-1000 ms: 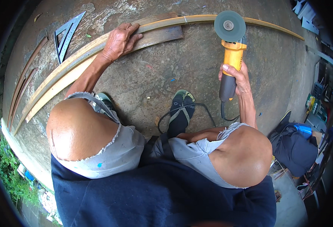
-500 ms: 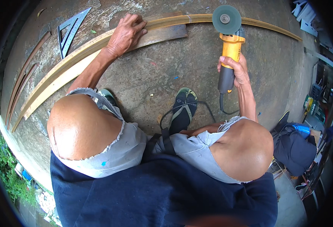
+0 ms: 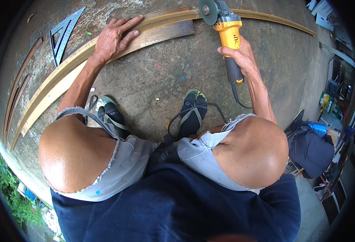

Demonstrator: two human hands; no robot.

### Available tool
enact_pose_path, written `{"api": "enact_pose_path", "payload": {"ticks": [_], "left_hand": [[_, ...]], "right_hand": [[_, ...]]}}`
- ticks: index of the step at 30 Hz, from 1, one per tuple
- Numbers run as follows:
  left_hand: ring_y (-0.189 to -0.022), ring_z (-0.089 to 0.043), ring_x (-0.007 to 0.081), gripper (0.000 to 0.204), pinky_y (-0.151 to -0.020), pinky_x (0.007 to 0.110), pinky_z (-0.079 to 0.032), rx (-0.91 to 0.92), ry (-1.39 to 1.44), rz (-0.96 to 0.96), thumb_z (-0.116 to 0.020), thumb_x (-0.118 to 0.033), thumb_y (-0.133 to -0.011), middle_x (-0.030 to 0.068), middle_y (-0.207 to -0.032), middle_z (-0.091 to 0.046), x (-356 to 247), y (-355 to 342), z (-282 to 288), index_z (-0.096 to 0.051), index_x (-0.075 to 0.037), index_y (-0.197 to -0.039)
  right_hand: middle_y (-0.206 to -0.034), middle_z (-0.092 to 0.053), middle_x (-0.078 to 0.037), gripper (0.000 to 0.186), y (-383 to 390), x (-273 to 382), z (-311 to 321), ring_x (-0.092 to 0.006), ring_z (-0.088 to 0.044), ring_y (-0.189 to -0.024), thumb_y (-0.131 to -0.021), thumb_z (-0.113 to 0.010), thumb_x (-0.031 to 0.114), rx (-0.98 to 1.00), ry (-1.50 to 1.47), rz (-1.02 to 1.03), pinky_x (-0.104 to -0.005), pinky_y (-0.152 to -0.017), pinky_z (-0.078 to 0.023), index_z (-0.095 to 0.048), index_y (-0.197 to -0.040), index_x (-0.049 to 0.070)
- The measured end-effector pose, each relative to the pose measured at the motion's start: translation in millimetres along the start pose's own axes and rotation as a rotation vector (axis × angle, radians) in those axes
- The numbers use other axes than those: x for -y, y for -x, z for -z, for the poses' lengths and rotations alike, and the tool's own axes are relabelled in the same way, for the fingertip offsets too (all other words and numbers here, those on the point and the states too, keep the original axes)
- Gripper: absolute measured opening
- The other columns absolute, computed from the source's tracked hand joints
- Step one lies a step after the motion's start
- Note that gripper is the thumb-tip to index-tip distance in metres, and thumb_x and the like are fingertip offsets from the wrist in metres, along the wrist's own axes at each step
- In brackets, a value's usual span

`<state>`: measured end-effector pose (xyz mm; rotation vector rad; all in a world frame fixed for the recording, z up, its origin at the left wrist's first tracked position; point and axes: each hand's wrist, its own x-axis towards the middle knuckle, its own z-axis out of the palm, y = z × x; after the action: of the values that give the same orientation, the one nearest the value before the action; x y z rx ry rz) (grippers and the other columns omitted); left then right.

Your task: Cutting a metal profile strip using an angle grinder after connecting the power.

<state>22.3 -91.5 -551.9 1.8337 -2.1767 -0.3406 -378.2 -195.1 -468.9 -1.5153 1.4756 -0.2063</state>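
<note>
My right hand (image 3: 244, 56) is wrapped round the body of a yellow and black angle grinder (image 3: 230, 38). Its dark green disc (image 3: 209, 11) is tilted and sits over or right beside a pale mark on a long, narrow, yellow-brown angle bar (image 3: 262, 15). Whether disc and bar touch, I cannot tell. My left hand (image 3: 115, 39) lies on the bar's left stretch, pressing down with fingers stretched and apart. Under that stretch is a wooden plank (image 3: 169, 34), ending short of the disc. The grinder's black cord (image 3: 236, 94) hangs below its handle.
A blue triangular square (image 3: 66, 35) lies on the concrete floor at the far left, near thin rusty strips (image 3: 18, 90). My sandalled feet (image 3: 193, 111) stand below the bar, with cord beside the right one. Tools and a dark bag (image 3: 312, 151) crowd the right side.
The grinder has swung left, its disc turning from face-up to tilted beside the mark. My left hand has spread its fingers on the bar. The whole view has shifted slightly.
</note>
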Motion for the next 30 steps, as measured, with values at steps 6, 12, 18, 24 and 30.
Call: {"api": "enact_pose_path", "payload": {"ticks": [6, 12, 18, 24, 30], "left_hand": [[-0.108, -0.058, 0.0289, 0.045, -0.101, 0.04, -0.051, -0.023, -0.046, -0.078, -0.049, -0.049, -0.103, 0.0121, -0.132, -0.063, 8, 3, -9, -0.053, -0.039, -0.146], [-0.107, -0.058, 0.0281, 0.043, -0.099, 0.041, -0.051, -0.022, -0.013, -0.054, -0.049, -0.048, -0.103, 0.013, -0.132, -0.064, 6, 2, -9, -0.056, -0.039, -0.145], [-0.105, -0.058, 0.028, 0.043, -0.097, 0.04, -0.052, -0.03, -0.018, -0.058, -0.05, -0.048, -0.103, 0.0133, -0.132, -0.064, 6, 1, -9, -0.056, -0.039, -0.144], [-0.105, -0.058, 0.0278, 0.043, -0.097, 0.039, -0.052, -0.031, -0.025, -0.062, -0.051, -0.047, -0.103, 0.0131, -0.131, -0.064, 7, 3, -8, -0.057, -0.038, -0.144], [-0.106, -0.058, 0.0286, 0.042, -0.098, 0.04, -0.051, -0.028, -0.012, -0.065, -0.051, -0.047, -0.103, 0.014, -0.131, -0.064, 7, 1, -8, -0.058, -0.037, -0.144]], "right_hand": [[-0.09, -0.067, -0.008, 0.05, -1, 7, -7, -0.0185, -0.067, -0.078, -0.069, -0.085, 0.02, 0.031, -0.067, -0.056, -0.034, -0.069, -0.054, -0.061, -0.109, 0.003], [-0.089, -0.067, -0.008, 0.049, -3, 6, -12, -0.0188, -0.067, -0.076, -0.069, -0.084, 0.019, -0.005, -0.029, -0.061, -0.034, -0.067, -0.055, -0.06, -0.108, 0.003], [-0.089, -0.068, -0.008, 0.049, -5, 5, -12, -0.0186, -0.067, -0.075, -0.069, -0.084, 0.019, -0.001, -0.022, -0.061, -0.0345, -0.067, -0.054, -0.061, -0.109, 0.003], [-0.09, -0.068, -0.008, 0.048, -5, 5, -11, -0.0182, -0.067, -0.076, -0.07, -0.085, 0.016, 0.004, -0.055, -0.058, -0.0344, -0.067, -0.055, -0.061, -0.109, 0.002], [-0.091, -0.068, -0.008, 0.048, -1, 11, -12, -0.0181, -0.067, -0.077, -0.069, -0.085, 0.017, 0.001, -0.07, -0.08, -0.0351, -0.069, -0.056, -0.061, -0.109, 0.002]]}}
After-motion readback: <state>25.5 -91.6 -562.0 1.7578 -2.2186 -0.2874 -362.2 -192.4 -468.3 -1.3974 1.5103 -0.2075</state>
